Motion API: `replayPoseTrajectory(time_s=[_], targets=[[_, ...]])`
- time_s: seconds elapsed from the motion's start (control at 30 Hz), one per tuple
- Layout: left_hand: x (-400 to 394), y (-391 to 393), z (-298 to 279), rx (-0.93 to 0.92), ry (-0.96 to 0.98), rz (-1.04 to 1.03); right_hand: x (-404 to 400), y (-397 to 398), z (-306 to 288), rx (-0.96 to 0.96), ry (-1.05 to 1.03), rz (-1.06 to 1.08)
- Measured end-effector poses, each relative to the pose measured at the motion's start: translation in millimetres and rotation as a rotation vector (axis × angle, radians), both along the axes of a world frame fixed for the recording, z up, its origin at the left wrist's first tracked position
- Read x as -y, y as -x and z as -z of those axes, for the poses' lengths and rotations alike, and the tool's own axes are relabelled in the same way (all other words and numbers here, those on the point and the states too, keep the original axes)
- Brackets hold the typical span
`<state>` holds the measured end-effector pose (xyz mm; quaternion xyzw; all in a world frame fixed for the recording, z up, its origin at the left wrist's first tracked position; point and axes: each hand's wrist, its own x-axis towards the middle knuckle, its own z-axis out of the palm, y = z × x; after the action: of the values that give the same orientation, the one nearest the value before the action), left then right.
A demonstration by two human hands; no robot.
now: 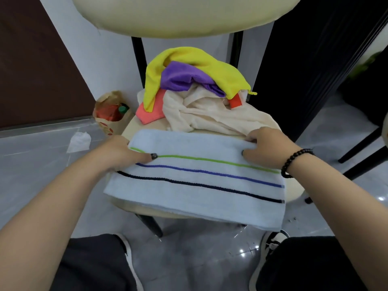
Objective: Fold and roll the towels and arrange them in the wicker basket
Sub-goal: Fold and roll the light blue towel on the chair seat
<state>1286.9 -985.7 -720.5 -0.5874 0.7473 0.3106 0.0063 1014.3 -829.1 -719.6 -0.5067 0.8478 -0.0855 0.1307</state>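
On the floor at far left lies a crumpled white paper; beside it stands a paper bag holding a green-capped bottle and something red. The left hand pinches the far left corner of one folded light-blue towel with three stripes, spread across the cream chair seat. Behind it sits a pile: one yellow cloth, one purple cloth, one coral cloth, one cream towel. The right hand, with a beaded bracelet on its wrist, grips the towel's far right edge.
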Motion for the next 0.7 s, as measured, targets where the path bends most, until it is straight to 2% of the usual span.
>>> replayPoseTrajectory(time_s=[0.1, 0.23, 0.33, 0.4, 0.5, 0.6, 0.7], targets=[[0, 9, -4, -0.027, 0.013, 0.064, -8, 1, -6, 0.071, -0.051, 0.036], [2, 34, 7, 0.003, 0.350, 0.203, -24, 2, -8, 0.156, -0.067, 0.083], [4, 58, 27, -0.048, 0.451, 0.177, -42, -1, -6, 0.193, -0.077, 0.104], [5, 76, 32, -0.049, 0.481, 0.188, -54, -4, -4, 0.240, -0.072, 0.129], [10, 100, 32, -0.169, 0.514, 0.235, -67, -9, 2, 0.297, -0.037, 0.167], [18, 115, 35, -0.288, 0.438, 0.242, -72, -12, 7, 0.321, -0.008, 0.194], [24, 129, 34, -0.308, 0.410, 0.285, -71, -12, 8, 0.340, 0.008, 0.218]])
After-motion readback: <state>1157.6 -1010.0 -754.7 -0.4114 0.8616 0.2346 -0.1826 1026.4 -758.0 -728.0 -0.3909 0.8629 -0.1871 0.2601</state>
